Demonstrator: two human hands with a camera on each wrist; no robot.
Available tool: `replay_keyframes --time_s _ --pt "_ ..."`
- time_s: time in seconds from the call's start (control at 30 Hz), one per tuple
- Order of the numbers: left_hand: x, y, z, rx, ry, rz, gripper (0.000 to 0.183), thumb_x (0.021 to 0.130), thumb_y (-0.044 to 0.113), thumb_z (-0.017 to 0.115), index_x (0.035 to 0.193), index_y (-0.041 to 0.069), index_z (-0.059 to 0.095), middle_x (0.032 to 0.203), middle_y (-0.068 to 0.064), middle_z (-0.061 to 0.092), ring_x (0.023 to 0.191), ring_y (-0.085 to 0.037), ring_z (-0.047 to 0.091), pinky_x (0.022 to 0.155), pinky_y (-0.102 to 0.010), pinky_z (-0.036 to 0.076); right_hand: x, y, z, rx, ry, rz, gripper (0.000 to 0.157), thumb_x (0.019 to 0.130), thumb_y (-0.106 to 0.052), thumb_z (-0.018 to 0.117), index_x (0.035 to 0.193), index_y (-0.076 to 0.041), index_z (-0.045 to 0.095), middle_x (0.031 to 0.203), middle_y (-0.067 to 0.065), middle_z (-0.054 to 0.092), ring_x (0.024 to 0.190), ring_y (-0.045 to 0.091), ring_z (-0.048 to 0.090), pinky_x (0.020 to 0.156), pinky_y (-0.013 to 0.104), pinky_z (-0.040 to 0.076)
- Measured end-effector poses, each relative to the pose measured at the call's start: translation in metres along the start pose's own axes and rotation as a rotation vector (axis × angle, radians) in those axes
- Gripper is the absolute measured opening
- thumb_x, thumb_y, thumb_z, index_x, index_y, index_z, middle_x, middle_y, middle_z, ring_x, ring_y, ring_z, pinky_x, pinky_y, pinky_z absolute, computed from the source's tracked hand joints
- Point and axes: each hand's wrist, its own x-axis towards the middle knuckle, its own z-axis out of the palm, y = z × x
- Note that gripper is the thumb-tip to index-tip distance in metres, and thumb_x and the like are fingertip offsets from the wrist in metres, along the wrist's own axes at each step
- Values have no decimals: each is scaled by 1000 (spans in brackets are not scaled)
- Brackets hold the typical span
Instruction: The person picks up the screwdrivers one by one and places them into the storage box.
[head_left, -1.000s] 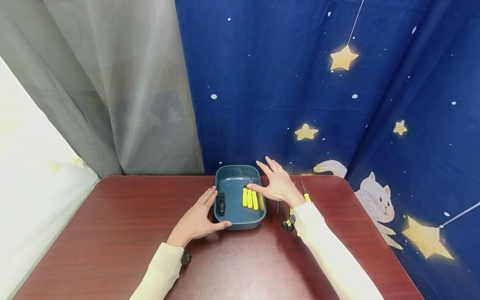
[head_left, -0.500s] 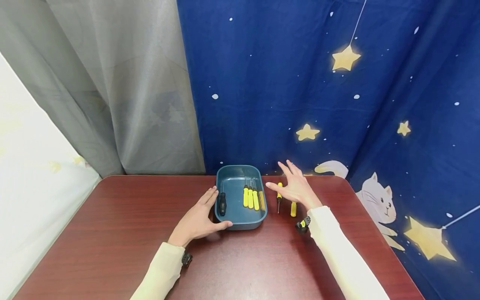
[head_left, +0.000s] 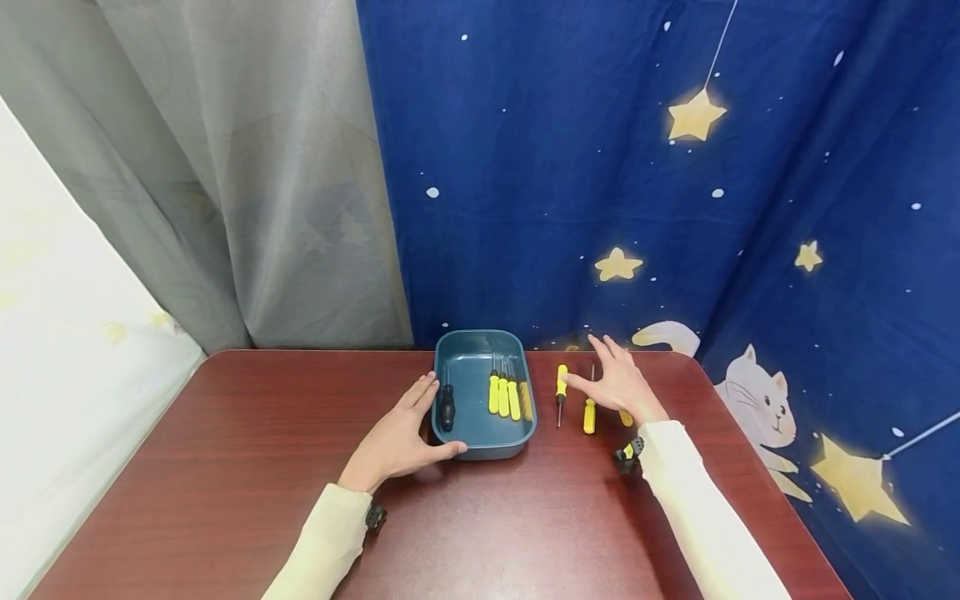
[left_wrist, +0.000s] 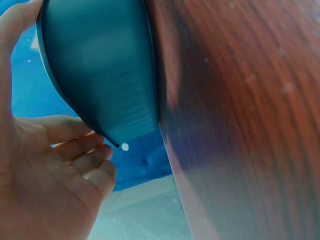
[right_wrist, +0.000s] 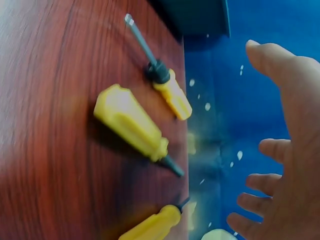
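Note:
My left hand (head_left: 393, 446) rests against a dark blue plastic box (head_left: 480, 453), fingers along its left side and thumb at the near corner. Inside lie a black-handled screwdriver (head_left: 447, 410) on the left and several yellow-handled screwdrivers (head_left: 503, 400) on the right. Holding nothing, my right hand (head_left: 618, 383) hovers with spread fingers over the table to the right of the box. Below it are three yellow screwdrivers: one with its shaft toward me (right_wrist: 172, 97), a thicker-handled one (right_wrist: 127, 122) in the middle, and a third (right_wrist: 155, 225) partly hidden by the hand in the head view.
The reddish-brown wooden table (head_left: 247, 467) has its far edge just behind the box. A blue star-patterned curtain (head_left: 540, 208) and a grey curtain (head_left: 300, 208) hang close behind that edge. Black camera mounts sit on both wrists.
My right hand has moved rightward from over the box's right side to above the loose screwdrivers, uncovering two of them. The left hand stays at the box.

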Motion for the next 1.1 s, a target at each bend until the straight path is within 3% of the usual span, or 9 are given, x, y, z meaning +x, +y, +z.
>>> replay_keyframes --time_s 0.17,0.43,0.8,1.1 --pt "0 0 0 -4 2 1 123 73 84 68 162 10 30 172 -5 22 156 -27 31 117 -51 43 -3 16 2 -7 -15 2 109 86 -74 62 164 -10 21 168 26 20 154 51 18 118 73 25" --pt "0 1 0 3 -9 -12 124 72 86 67 163 12 28 173 -3 20 157 -25 29 119 -50 41 -7 38 6 5 3 -4 94 93 -52 67 159 2 28 159 33 33 145 53 33 118 68 31" --pt "1 0 0 16 0 2 124 72 88 66 162 11 30 172 -1 21 157 -23 29 119 -48 41 -12 48 9 -51 45 27 70 91 -28 72 143 12 48 136 36 53 125 52 49 110 65 42" --pt "0 -2 1 8 -6 -10 124 72 88 65 163 12 29 172 -2 21 157 -23 29 119 -49 42 -12 49 9 -74 44 38 52 88 -20 72 127 13 61 114 31 66 97 39 62 98 59 52"
